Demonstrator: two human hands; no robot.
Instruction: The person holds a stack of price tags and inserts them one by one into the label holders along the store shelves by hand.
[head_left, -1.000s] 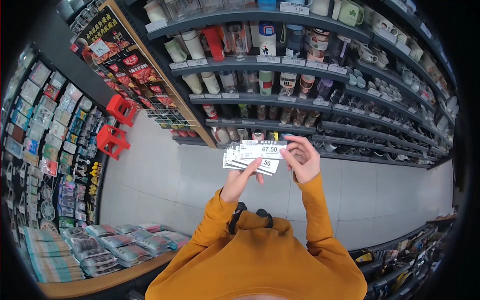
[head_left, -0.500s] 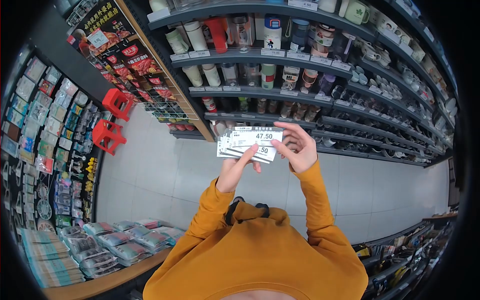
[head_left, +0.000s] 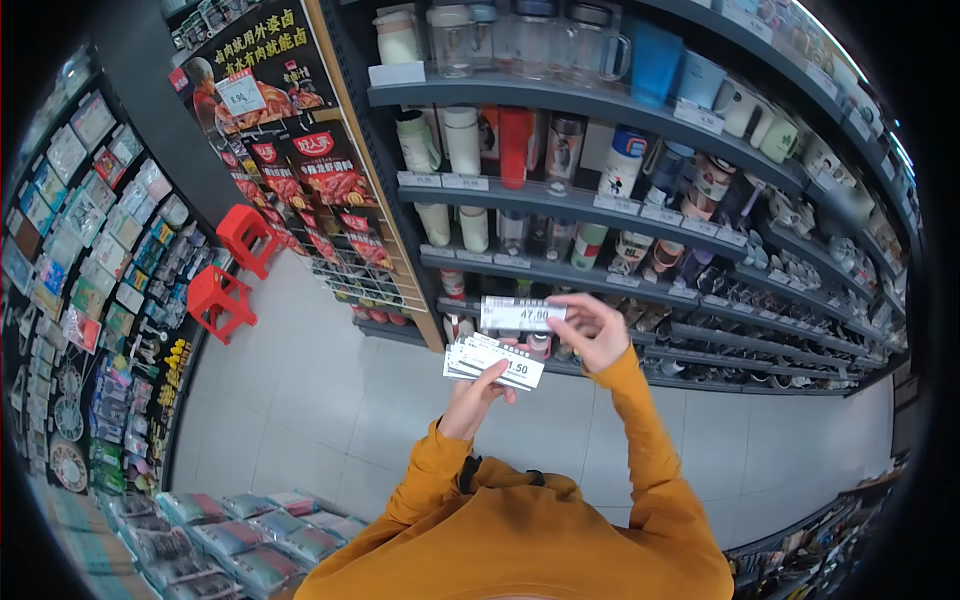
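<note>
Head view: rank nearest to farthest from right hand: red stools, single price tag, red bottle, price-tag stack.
1. Single price tag: pinched in right hand.
2. Price-tag stack: in left hand, lower left.
3. Red bottle: on shelf ahead.
4. Red stools: on floor, left; too close to call between them.

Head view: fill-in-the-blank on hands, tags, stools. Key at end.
The fanned stack of rectangular paper price tags in the bare left hand is mainly coloured ____.
Vertically in the image, the rectangular paper tag in the bare right hand sits ____ that stack.
The red plastic stools on the pale tiled floor number ____.
Missing words: white; above; two.
</note>
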